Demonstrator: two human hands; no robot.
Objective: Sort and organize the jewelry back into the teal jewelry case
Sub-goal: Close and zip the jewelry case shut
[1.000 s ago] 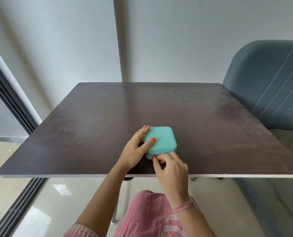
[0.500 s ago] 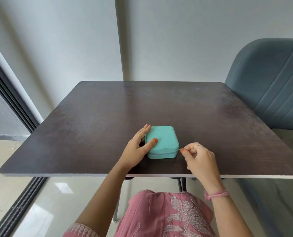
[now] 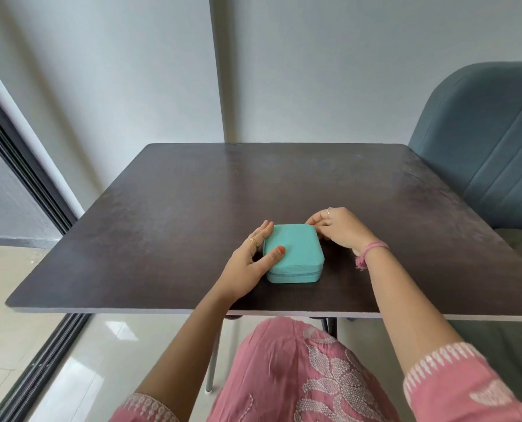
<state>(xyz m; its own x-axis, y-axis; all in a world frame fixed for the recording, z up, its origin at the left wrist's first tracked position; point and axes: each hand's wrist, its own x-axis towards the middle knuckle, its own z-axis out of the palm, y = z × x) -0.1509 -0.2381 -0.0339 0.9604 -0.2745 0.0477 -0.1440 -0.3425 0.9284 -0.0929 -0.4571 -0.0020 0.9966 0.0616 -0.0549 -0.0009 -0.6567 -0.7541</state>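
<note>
Right hand (image 3: 337, 228) has travelled from the case's near edge, round the right side, to its far right corner at about 1 o'clock. Judged: the zip is being run round the teal jewelry case (image 3: 293, 254), which lies lid down on the table (image 3: 192, 193) near its front edge.

Its fingers are curled, pinching at the corner, probably on the zip pull, which is too small to confirm.

Left hand (image 3: 250, 260) steadies the case at 9 o'clock, fingers straight along the side, thumb pressing on the lid.
</note>
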